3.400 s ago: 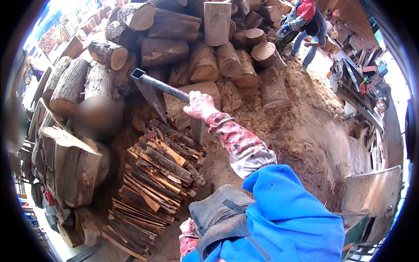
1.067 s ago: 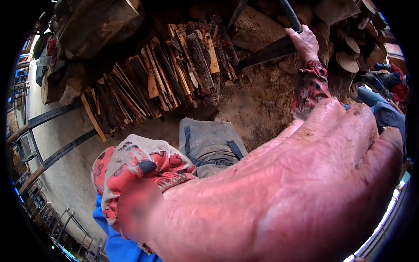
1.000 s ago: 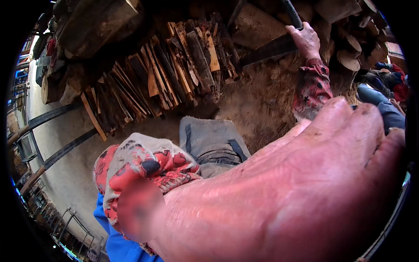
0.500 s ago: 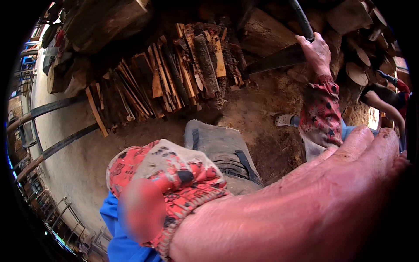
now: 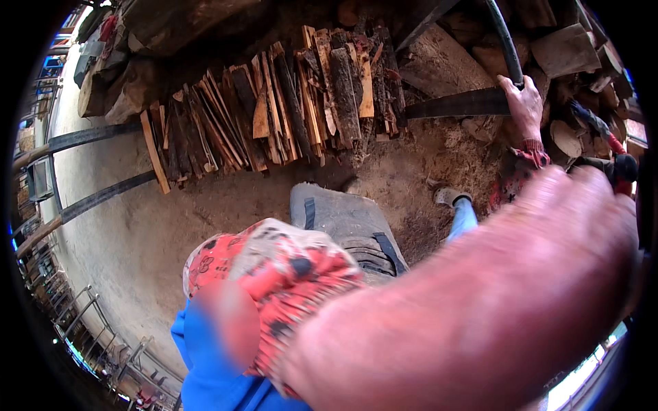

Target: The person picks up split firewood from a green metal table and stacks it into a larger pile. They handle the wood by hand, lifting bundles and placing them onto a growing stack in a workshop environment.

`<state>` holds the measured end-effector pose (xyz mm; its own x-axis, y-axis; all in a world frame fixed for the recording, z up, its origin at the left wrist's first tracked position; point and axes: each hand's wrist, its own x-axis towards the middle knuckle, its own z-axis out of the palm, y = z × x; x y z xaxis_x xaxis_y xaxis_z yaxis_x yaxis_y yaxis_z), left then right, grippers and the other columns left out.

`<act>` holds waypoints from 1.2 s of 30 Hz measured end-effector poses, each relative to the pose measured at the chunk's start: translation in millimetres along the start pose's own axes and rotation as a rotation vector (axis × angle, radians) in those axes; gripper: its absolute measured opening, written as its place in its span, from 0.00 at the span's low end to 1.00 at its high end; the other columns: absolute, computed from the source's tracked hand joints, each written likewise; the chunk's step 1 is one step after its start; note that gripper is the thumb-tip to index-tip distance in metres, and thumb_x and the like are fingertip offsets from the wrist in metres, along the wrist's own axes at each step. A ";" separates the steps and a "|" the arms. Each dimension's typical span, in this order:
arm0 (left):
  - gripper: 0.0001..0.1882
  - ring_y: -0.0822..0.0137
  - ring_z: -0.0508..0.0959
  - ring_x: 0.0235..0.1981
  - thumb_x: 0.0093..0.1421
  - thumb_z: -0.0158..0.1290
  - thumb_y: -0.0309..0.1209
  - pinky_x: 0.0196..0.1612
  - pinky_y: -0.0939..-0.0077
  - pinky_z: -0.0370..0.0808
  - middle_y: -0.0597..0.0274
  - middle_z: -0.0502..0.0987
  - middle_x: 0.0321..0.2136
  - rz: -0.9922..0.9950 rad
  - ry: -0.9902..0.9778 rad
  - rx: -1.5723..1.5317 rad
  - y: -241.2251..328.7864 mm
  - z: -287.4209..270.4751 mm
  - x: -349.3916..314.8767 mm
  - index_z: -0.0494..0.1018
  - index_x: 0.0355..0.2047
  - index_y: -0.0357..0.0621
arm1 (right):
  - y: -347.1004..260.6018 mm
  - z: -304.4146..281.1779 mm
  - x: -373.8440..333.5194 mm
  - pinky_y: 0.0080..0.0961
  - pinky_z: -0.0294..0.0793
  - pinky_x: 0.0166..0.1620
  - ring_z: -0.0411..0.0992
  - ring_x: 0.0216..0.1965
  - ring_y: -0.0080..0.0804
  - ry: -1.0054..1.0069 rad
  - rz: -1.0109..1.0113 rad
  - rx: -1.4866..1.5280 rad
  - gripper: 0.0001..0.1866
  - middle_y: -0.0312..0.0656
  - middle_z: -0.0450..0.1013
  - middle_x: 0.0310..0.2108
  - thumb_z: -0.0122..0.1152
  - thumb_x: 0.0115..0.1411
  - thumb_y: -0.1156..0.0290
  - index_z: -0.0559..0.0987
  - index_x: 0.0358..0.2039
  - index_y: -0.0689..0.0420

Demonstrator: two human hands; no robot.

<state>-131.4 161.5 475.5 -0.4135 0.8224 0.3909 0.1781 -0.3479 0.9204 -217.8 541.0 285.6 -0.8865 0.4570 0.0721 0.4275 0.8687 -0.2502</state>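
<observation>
Head view — right hand (image 5: pixel 524 103) is gripping the black tool handle (image 5: pixel 502 41) above the split firewood stack (image 5: pixel 295 109), probably pausing between chops. Left forearm (image 5: pixel 480 308) is crossing the lens — left hand's state I cannot tell. The next swing is likely needing both hands on the handle.

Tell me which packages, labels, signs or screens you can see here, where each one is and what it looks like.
No package, label, sign or screen shows clearly.
Dark boxy rectangular thing: far left edge, grey-black; too small to tell whether it is a screen or a box.
Elsewhere only the stack of split brown firewood and the long black handle gripped by the right hand.
</observation>
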 end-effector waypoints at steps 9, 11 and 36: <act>0.30 0.67 0.72 0.52 0.48 0.53 0.18 0.55 0.73 0.70 0.58 0.74 0.47 -0.799 0.858 -0.110 -176.3 -70.6 -200.1 0.66 0.56 0.37 | -9.7 -1.9 -1.2 0.43 0.72 0.40 0.75 0.38 0.53 0.000 0.054 0.020 0.27 0.54 0.76 0.31 0.61 0.52 0.46 0.76 0.40 0.58; 0.27 0.67 0.75 0.47 0.47 0.55 0.20 0.51 0.73 0.73 0.59 0.76 0.42 -0.923 0.998 0.060 -249.8 -60.3 -309.9 0.69 0.51 0.37 | -10.6 0.0 2.6 0.43 0.71 0.39 0.75 0.36 0.51 -0.009 0.051 0.026 0.26 0.54 0.76 0.30 0.61 0.53 0.47 0.75 0.38 0.58; 0.22 0.61 0.78 0.37 0.44 0.63 0.31 0.42 0.69 0.75 0.52 0.79 0.34 -1.480 1.201 0.073 -319.0 -32.7 -452.2 0.75 0.40 0.36 | 2.8 1.4 4.5 0.34 0.69 0.38 0.70 0.31 0.36 -0.086 0.025 0.136 0.24 0.43 0.73 0.27 0.60 0.57 0.52 0.75 0.40 0.62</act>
<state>-30.5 -114.1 5.1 -0.5553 -0.3117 -0.7710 -0.8288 0.2837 0.4822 -220.8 545.2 283.9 -0.8903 0.4550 -0.0169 0.4266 0.8207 -0.3801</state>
